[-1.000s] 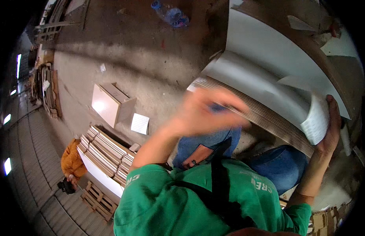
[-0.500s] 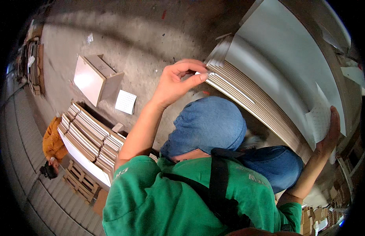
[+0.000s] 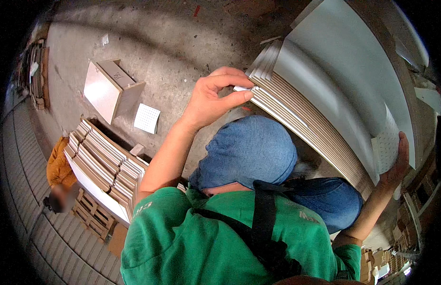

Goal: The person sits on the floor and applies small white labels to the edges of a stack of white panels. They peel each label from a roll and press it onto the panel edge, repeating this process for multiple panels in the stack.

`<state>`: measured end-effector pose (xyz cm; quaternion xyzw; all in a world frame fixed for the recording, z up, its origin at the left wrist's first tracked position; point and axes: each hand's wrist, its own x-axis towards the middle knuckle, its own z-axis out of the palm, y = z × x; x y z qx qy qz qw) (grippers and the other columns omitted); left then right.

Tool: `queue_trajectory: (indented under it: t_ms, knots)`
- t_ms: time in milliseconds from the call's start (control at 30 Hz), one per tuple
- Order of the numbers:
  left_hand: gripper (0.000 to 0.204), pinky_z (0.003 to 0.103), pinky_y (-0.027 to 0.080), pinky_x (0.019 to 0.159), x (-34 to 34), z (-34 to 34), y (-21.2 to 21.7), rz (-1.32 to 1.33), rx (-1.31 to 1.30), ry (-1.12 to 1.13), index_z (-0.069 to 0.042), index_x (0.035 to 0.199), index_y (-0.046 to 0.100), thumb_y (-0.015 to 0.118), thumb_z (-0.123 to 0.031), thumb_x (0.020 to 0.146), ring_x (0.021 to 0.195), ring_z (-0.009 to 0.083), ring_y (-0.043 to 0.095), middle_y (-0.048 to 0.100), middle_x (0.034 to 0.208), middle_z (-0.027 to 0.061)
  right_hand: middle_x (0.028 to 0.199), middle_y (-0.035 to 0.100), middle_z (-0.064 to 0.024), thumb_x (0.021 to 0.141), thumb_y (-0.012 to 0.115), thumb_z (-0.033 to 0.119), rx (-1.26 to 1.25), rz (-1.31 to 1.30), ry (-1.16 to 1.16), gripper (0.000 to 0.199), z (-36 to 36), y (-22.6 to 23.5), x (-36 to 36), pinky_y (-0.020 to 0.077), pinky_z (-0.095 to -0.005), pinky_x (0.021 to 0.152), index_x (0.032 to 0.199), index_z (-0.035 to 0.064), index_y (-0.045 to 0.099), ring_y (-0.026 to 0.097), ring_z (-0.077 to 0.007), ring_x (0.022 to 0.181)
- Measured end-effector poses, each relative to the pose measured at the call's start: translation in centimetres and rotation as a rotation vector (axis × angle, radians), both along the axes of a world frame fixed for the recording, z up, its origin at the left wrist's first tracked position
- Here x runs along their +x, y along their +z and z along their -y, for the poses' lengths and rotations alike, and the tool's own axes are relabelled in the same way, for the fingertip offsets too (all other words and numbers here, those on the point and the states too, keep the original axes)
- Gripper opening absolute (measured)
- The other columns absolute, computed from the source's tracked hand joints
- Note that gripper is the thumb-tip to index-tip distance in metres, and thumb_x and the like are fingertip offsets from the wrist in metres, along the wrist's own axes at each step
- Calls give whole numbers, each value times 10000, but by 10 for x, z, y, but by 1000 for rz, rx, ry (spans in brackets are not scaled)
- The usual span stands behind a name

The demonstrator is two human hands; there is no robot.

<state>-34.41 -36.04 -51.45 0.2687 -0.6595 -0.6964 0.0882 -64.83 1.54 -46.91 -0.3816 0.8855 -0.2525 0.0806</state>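
Observation:
Thumb and fingers of my left hand come together in a pinch at the near left corner of a stack of boards. Something small and white shows between those fingertips; whether it is a board corner or a separate piece is unclear. The boards lean together on edge, brown in section, with a large white panel facing up on the far side. At the panel's right end, my right hand grips a white sheet with rows of small marks, holding it against the panel. Part of that hand's grip is hidden.
Left on the concrete floor stand an open box-like board unit and another marked sheet. A second board stack lies beside my left arm. Beyond it are a person in orange and a wooden pallet.
The floor objects sit slightly farther left in the view. My left hand keeps its pinch at the board corner, and my right hand stays on the sheet with almost no movement.

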Motion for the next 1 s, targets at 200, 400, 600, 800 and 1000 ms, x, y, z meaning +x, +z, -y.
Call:
queue_trajectory:
  t_ms: [200,400,600,800,1000]
  knots:
    - [203,273,440,817,2,0,-5,-31,-16,-15,-46,920,664,686,-67,719,923,163,559,590,958,71,1241,481,-145,811,566,334,-161,391,-249,514,-6,-6,-1,395,-448,944,1262,136,420,477,-320,1133]
    - [201,275,433,824,4,0,-5,-8,-84,-26,-59,913,668,684,-64,713,923,157,558,604,948,69,1219,493,-157,811,567,334,59,11,-46,502,6,3,3,408,-424,932,1247,118,442,494,-290,1113]
    - [187,276,429,826,3,0,-7,-25,-69,-20,-66,897,672,682,-71,710,921,160,560,607,937,64,1178,509,-141,875,476,297,-331,619,-588,421,22,5,10,435,-368,913,1213,45,472,508,-232,1091]
    - [190,285,423,836,2,0,-7,-26,-106,-27,-61,892,670,680,-61,702,925,170,559,614,923,63,1159,512,-142,887,442,299,-225,482,-506,420,23,5,11,443,-339,899,1206,28,474,528,-211,1058]
    - [169,290,424,830,1,1,-6,-19,-134,-28,-65,864,673,687,-76,696,918,171,559,617,913,60,1075,558,-104,864,502,280,-474,744,-666,383,29,9,12,407,-315,886,1129,5,529,531,-189,1005]
